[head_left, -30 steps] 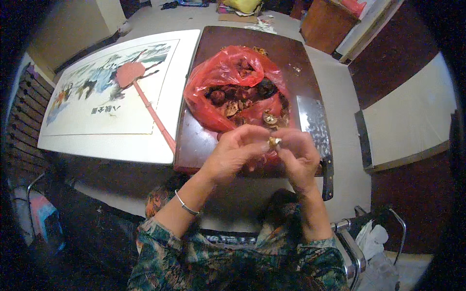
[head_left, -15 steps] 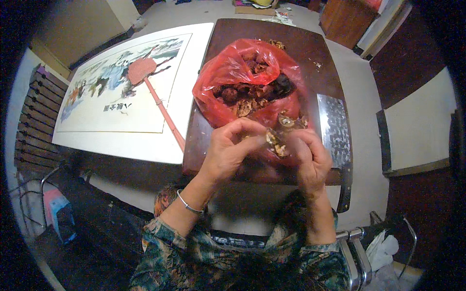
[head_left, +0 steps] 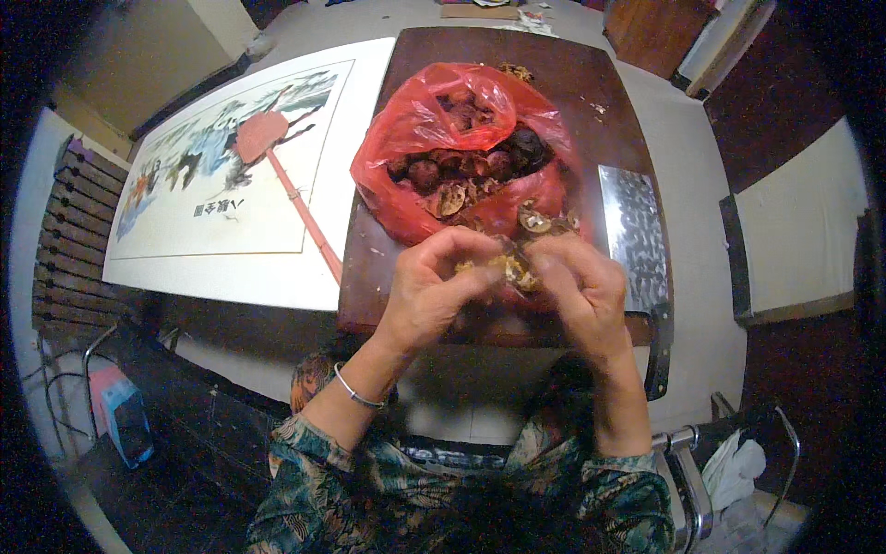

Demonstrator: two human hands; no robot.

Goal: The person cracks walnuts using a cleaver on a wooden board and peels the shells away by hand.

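My left hand, with a bracelet on its wrist, pinches a broken brown-shelled piece with a pale yellowish inside. The fingertips of my right hand close on the same piece from the other side. Both hands hover over the near edge of a dark brown table. Just beyond them sits an open red plastic bag, holding several dark round nut-like things and crumbled shell bits. Another opened shell lies at the bag's near right side. The exact kind of these things is unclear.
A broad-bladed cleaver lies right of the bag, its black handle past the table's near edge. To the left, a red fly swatter rests on a white board with a painting. Shell crumbs lie behind the bag.
My right hand has moved in toward my left, and its fingers now meet at the broken piece. The whole view has shifted slightly.
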